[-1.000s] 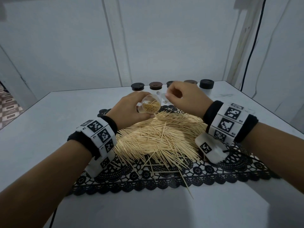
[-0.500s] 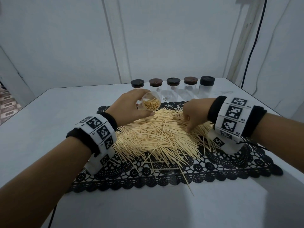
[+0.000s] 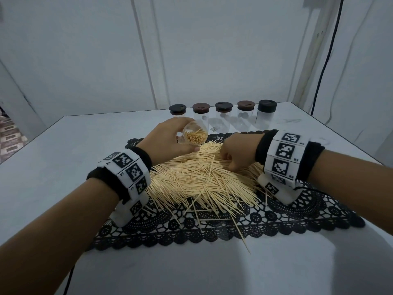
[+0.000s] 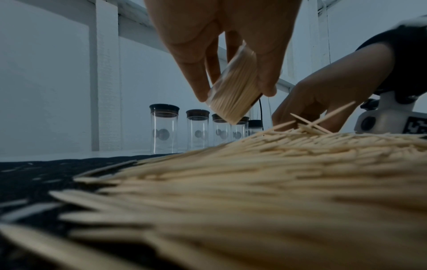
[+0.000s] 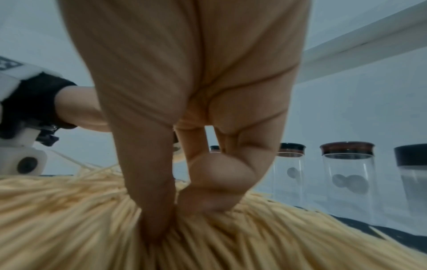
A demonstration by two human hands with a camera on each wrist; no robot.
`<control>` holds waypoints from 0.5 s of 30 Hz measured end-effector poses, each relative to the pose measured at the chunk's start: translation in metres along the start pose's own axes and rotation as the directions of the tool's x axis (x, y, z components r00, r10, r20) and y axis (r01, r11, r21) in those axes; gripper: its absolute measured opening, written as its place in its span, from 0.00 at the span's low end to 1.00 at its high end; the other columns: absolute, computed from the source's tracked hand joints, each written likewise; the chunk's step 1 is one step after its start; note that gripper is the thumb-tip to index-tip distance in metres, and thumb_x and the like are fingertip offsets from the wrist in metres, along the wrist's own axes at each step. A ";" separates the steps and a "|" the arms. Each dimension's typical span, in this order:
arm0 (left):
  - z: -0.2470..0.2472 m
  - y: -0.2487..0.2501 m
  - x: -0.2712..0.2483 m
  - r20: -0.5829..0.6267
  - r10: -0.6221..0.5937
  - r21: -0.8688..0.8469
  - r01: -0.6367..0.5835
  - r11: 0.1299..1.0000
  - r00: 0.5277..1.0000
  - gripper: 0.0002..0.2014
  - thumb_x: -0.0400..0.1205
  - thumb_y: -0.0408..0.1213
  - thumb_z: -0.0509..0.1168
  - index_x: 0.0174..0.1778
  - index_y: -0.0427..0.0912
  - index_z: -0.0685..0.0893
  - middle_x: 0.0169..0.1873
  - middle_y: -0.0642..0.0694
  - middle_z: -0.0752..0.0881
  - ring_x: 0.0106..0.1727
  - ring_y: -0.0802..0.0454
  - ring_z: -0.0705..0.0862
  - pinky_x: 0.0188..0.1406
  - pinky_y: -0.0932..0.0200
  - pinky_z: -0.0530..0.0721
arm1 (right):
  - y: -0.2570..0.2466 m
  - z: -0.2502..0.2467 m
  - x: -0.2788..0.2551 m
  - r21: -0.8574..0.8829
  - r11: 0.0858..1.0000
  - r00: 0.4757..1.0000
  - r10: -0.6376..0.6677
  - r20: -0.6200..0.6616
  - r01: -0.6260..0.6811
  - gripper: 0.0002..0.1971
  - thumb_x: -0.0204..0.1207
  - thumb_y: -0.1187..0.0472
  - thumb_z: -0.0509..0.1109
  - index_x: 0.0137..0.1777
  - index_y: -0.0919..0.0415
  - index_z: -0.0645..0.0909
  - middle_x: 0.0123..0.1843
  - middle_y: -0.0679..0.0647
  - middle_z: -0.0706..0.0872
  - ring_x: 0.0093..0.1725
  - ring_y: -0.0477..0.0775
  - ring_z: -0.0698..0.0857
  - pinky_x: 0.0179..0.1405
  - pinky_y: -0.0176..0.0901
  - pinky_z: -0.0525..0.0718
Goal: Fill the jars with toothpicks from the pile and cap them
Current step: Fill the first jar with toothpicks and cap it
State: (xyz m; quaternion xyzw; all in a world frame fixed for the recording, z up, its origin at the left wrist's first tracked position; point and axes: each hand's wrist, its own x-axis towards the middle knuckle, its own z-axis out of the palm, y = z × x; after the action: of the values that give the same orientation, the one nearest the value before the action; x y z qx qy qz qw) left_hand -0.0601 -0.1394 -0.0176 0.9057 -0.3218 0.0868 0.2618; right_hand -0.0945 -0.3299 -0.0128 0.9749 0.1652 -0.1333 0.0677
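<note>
A big pile of toothpicks (image 3: 200, 177) (image 4: 265, 173) (image 5: 69, 210) lies on a black lace mat (image 3: 234, 226). My left hand (image 3: 168, 141) (image 4: 231, 45) grips a clear open jar (image 3: 194, 135) (image 4: 233, 91), tilted with its mouth toward me and nearly full of toothpicks, above the pile's far left. My right hand (image 3: 236, 152) (image 5: 184, 146) is down in the pile's far right part, thumb and fingers (image 5: 217, 179) pinching toothpicks there. Several capped clear jars (image 3: 222, 112) (image 4: 164, 129) (image 5: 346, 169) stand in a row behind the mat.
The white table (image 3: 63, 150) has walls close behind and on the right. A black cable (image 3: 325, 60) hangs at the right wall. A few stray toothpicks (image 3: 240, 233) reach over the mat's near edge. The capped jars hold small round grey pieces.
My right hand came down from beside the jar's mouth to the pile and now digs into it. The left hand kept the jar almost still.
</note>
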 end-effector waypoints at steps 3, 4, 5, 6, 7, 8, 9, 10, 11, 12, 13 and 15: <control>-0.001 -0.001 0.000 -0.005 -0.004 -0.005 0.004 1.000 1.000 0.34 0.72 0.46 0.75 0.73 0.44 0.72 0.68 0.49 0.78 0.64 0.57 0.75 0.60 0.68 0.66 | -0.001 0.001 0.003 -0.028 1.000 1.000 -0.005 -0.003 0.005 0.09 0.76 0.58 0.68 0.40 0.65 0.79 0.37 0.55 0.81 0.39 0.53 0.78 0.40 0.39 0.79; 0.000 0.000 0.000 -0.004 -0.006 -0.005 0.006 1.000 1.000 0.34 0.72 0.46 0.75 0.73 0.44 0.72 0.67 0.49 0.78 0.64 0.57 0.75 0.60 0.68 0.67 | -0.002 0.001 0.003 -0.035 0.999 1.000 -0.004 -0.015 0.004 0.10 0.76 0.58 0.68 0.35 0.61 0.75 0.33 0.52 0.76 0.35 0.50 0.74 0.35 0.36 0.76; 0.000 0.000 0.000 -0.002 -0.008 -0.004 0.008 1.000 1.000 0.34 0.72 0.45 0.75 0.73 0.44 0.72 0.67 0.49 0.78 0.64 0.57 0.75 0.59 0.68 0.66 | -0.002 0.001 0.003 -0.039 0.999 1.000 -0.008 -0.024 0.007 0.12 0.76 0.58 0.68 0.33 0.58 0.71 0.32 0.50 0.73 0.33 0.49 0.72 0.33 0.36 0.74; 0.001 0.000 0.000 -0.001 -0.008 -0.002 0.008 1.000 1.000 0.34 0.72 0.46 0.75 0.73 0.44 0.72 0.67 0.49 0.78 0.64 0.57 0.75 0.59 0.68 0.66 | -0.002 0.001 0.003 -0.040 0.999 1.000 -0.011 -0.028 0.010 0.13 0.76 0.58 0.68 0.32 0.57 0.70 0.31 0.49 0.72 0.33 0.49 0.72 0.34 0.36 0.74; 0.001 0.000 0.000 -0.001 -0.010 0.001 0.010 1.000 1.000 0.34 0.72 0.46 0.75 0.73 0.44 0.72 0.67 0.49 0.78 0.64 0.56 0.75 0.60 0.68 0.67 | -0.003 0.000 0.002 -0.037 0.999 0.999 -0.018 -0.033 0.016 0.13 0.76 0.58 0.68 0.33 0.57 0.70 0.31 0.49 0.72 0.35 0.49 0.73 0.35 0.37 0.75; 0.001 0.000 0.000 -0.001 -0.012 0.004 0.012 1.000 1.000 0.34 0.72 0.46 0.75 0.73 0.44 0.72 0.67 0.49 0.78 0.65 0.55 0.75 0.60 0.68 0.66 | -0.003 0.000 0.001 -0.033 0.999 0.999 -0.023 -0.039 0.021 0.11 0.76 0.57 0.68 0.35 0.58 0.71 0.32 0.49 0.71 0.36 0.50 0.73 0.35 0.37 0.74; 0.001 0.000 0.001 -0.001 -0.014 0.008 0.014 1.000 1.000 0.34 0.72 0.46 0.75 0.74 0.43 0.72 0.68 0.49 0.78 0.65 0.55 0.75 0.60 0.68 0.66 | -0.003 -0.001 0.001 -0.030 0.999 0.998 -0.029 -0.051 0.028 0.10 0.76 0.57 0.68 0.38 0.60 0.72 0.32 0.48 0.71 0.37 0.50 0.72 0.33 0.36 0.73; 0.002 0.000 0.001 -0.002 -0.017 0.011 0.017 1.000 1.000 0.34 0.72 0.46 0.75 0.74 0.43 0.72 0.68 0.48 0.78 0.65 0.55 0.75 0.60 0.68 0.66 | -0.002 -0.002 0.000 -0.029 0.999 0.997 -0.035 -0.065 0.033 0.10 0.76 0.56 0.68 0.41 0.61 0.73 0.32 0.48 0.70 0.36 0.50 0.72 0.30 0.34 0.70; 0.001 0.000 0.001 -0.008 -0.021 0.012 0.021 1.000 1.000 0.34 0.72 0.46 0.75 0.73 0.43 0.72 0.68 0.48 0.78 0.65 0.55 0.76 0.60 0.68 0.66 | -0.001 -0.002 -0.001 -0.025 0.999 0.996 -0.041 -0.084 0.039 0.10 0.76 0.56 0.68 0.41 0.61 0.73 0.31 0.48 0.70 0.36 0.50 0.71 0.29 0.33 0.68; 0.001 0.000 0.001 -0.018 -0.027 0.008 0.027 1.000 0.999 0.34 0.72 0.46 0.75 0.73 0.43 0.73 0.67 0.48 0.78 0.65 0.55 0.76 0.60 0.67 0.67 | 0.000 -0.003 -0.002 -0.017 0.999 0.993 -0.043 -0.109 0.041 0.11 0.76 0.56 0.68 0.40 0.61 0.72 0.31 0.49 0.70 0.34 0.50 0.71 0.27 0.32 0.67; 0.001 0.000 0.000 -0.034 -0.036 -0.004 0.036 0.999 0.999 0.33 0.72 0.46 0.75 0.72 0.43 0.74 0.66 0.48 0.79 0.64 0.54 0.77 0.61 0.65 0.69 | 0.002 -0.003 -0.002 -0.003 0.999 0.990 -0.039 -0.133 0.039 0.12 0.76 0.56 0.69 0.37 0.61 0.72 0.30 0.49 0.71 0.32 0.49 0.71 0.26 0.32 0.67; 0.001 0.000 0.000 -0.076 -0.053 -0.038 0.051 0.998 0.996 0.30 0.73 0.45 0.75 0.70 0.43 0.76 0.63 0.49 0.82 0.62 0.53 0.79 0.62 0.61 0.75 | 0.007 -0.005 -0.004 0.056 0.998 0.986 -0.014 -0.163 0.024 0.13 0.75 0.58 0.70 0.33 0.59 0.72 0.29 0.50 0.75 0.30 0.48 0.73 0.26 0.33 0.69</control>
State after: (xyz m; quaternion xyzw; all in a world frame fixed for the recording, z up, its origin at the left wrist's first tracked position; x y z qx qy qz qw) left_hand -0.0603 -0.1398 -0.0180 0.9050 -0.2894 0.1089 0.2923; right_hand -0.0949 -0.3366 -0.0063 0.9824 0.1756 -0.0586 0.0247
